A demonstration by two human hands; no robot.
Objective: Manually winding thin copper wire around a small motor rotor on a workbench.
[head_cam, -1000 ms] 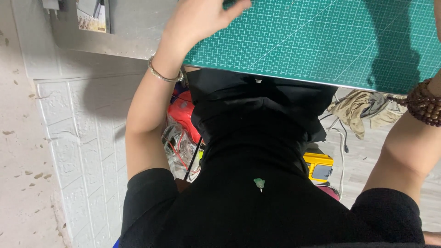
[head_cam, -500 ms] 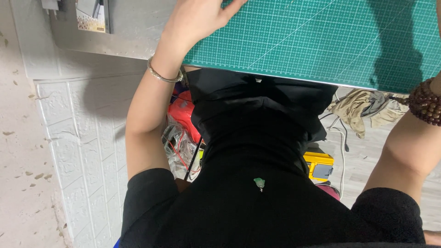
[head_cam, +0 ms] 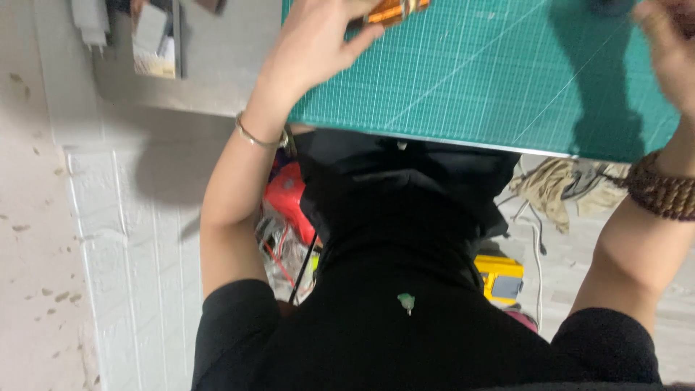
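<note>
A green cutting mat (head_cam: pixel 492 80) with a white grid lies on the table edge above my lap. My left hand (head_cam: pixel 315 47), a thin bangle on its wrist, rests on the mat's left part. Its fingers touch a small orange and brown object (head_cam: pixel 391 10) at the top edge of the view; whether they grip it is not visible. My right hand (head_cam: pixel 670 43) is blurred at the top right over the mat, cut by the frame, with a brown bead bracelet (head_cam: pixel 662 194) on the wrist. Nothing is visible in it.
My black clothing fills the lower middle. Under the table lie a red object (head_cam: pixel 289 199), a yellow tool (head_cam: pixel 499 279), cables and a crumpled cloth (head_cam: pixel 561 188). A white brick-pattern wall panel (head_cam: pixel 137 275) runs down the left. A grey ledge (head_cam: pixel 217 87) sits beside the mat.
The view has shifted so more of the mat shows. The orange object and my right hand have come into view at the top; my left hand stays on the mat's left part.
</note>
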